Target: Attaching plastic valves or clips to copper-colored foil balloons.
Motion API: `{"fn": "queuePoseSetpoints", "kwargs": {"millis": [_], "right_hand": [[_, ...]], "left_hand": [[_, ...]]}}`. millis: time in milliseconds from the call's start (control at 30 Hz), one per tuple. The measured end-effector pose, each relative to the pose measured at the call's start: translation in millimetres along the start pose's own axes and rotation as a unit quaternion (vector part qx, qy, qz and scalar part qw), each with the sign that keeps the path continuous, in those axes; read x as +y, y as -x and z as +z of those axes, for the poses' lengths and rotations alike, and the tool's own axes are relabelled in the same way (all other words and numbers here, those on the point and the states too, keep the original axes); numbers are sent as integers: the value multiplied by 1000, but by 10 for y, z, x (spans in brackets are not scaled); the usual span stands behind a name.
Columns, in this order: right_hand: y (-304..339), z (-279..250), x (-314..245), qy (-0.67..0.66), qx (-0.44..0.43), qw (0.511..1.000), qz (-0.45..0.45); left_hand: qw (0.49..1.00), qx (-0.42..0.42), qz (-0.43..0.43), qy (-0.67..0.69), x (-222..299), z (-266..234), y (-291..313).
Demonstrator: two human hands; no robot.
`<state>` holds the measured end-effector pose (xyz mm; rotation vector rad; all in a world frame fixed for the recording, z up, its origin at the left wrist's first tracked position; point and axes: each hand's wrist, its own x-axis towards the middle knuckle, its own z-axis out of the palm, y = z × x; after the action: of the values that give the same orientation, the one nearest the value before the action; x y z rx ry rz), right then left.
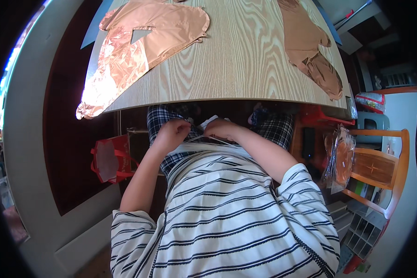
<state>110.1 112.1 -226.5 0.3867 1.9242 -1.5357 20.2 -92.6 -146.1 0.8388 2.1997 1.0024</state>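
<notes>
Both hands are low over my lap, just in front of the table edge. My left hand [173, 132] is closed, its fingers curled and partly hidden, with a thin white cord [197, 138] running from beside it. My right hand [221, 129] also has its fingers bent together on the cord, and a small piece of white material [208, 122] shows just beyond its fingers. A white band [208, 147] crosses my waist right below the hands, at the hem of my striped top. Dark plaid trousers [158, 121] cover my legs.
On the wood-grain table [236, 55] lie a flat rose-gold foil balloon [171, 23] at the left and another foil balloon [306, 41] at the right. A red bag [111, 160] stands below left. A wooden chair [375, 167] with a clear plastic package [340, 160] is at right.
</notes>
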Motion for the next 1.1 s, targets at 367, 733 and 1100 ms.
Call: {"fn": "queuePoseSetpoints", "kwargs": {"millis": [367, 733, 1100], "right_hand": [[39, -58, 58, -33, 24, 999, -26], [136, -104, 49, -100, 12, 995, -14], [341, -56, -274, 4, 73, 988, -136]], "left_hand": [[979, -190, 11, -78, -196, 162, -222], [983, -179, -48, -8, -215, 124, -230], [991, -126, -5, 32, 6, -6, -164]]}}
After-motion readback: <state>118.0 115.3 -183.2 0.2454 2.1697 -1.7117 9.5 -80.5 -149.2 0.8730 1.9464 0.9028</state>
